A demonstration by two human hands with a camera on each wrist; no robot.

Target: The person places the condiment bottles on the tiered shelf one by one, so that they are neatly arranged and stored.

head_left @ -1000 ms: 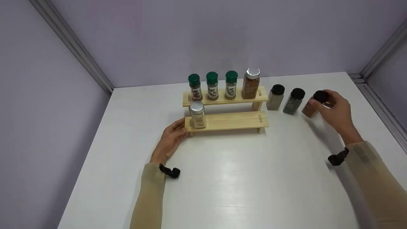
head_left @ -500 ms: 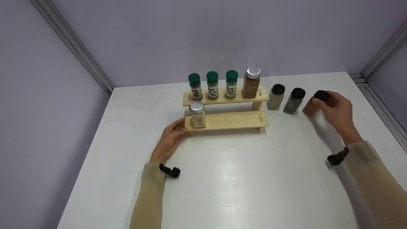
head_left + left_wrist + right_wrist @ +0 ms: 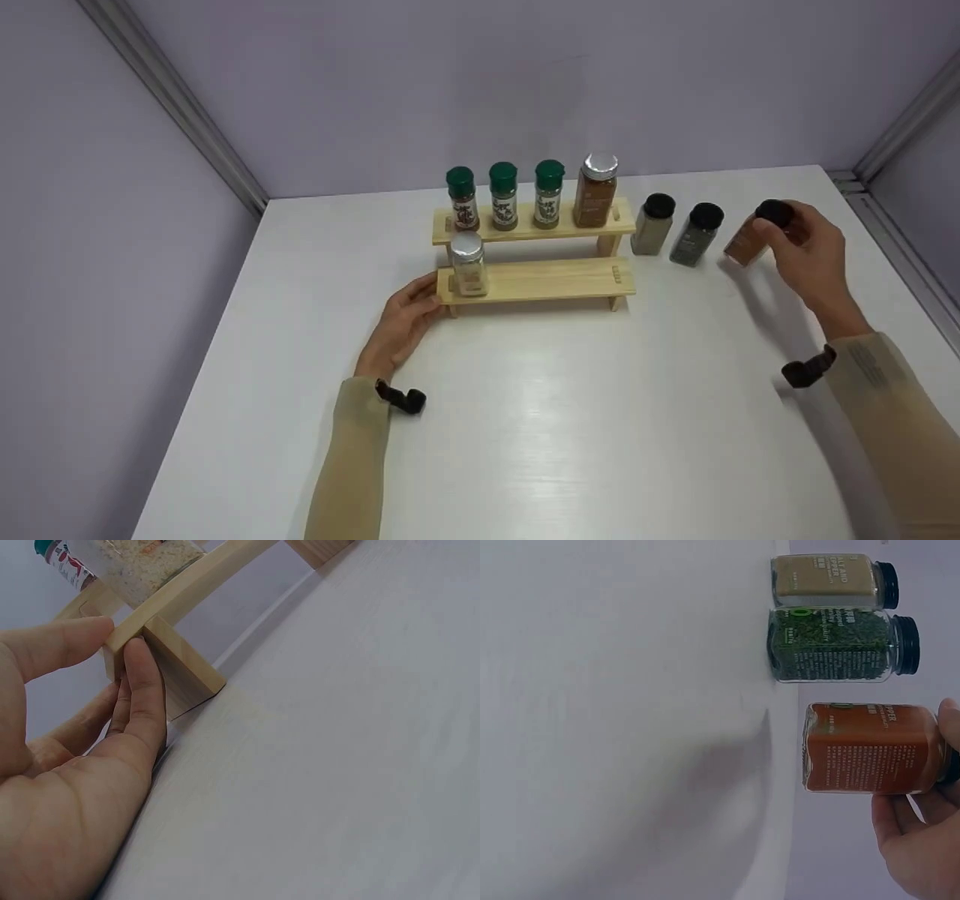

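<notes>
My right hand (image 3: 814, 255) grips a spice jar (image 3: 870, 748) of red-brown powder near its black lid. In the right wrist view its base is off the white table. My left hand (image 3: 401, 326) pinches the left end of the two-tier wooden spice rack (image 3: 555, 279), thumb on the board's edge and fingers under it. A silver-lidded jar (image 3: 469, 274) of pale grains stands at the left of the lower tier. On the upper tier are three green-capped bottles (image 3: 504, 199) and a silver-lidded jar of brown powder (image 3: 596, 195).
Two black-lidded jars stand right of the rack: a beige one (image 3: 651, 229) and one of green flakes (image 3: 695, 238). A wall (image 3: 375, 90) rises behind the white table (image 3: 555, 420), and metal rails (image 3: 911, 262) run along the right side.
My right hand has lifted the red-brown spice jar and carried it slightly to the right, away from the green-flake jar. My left hand stays on the rack.
</notes>
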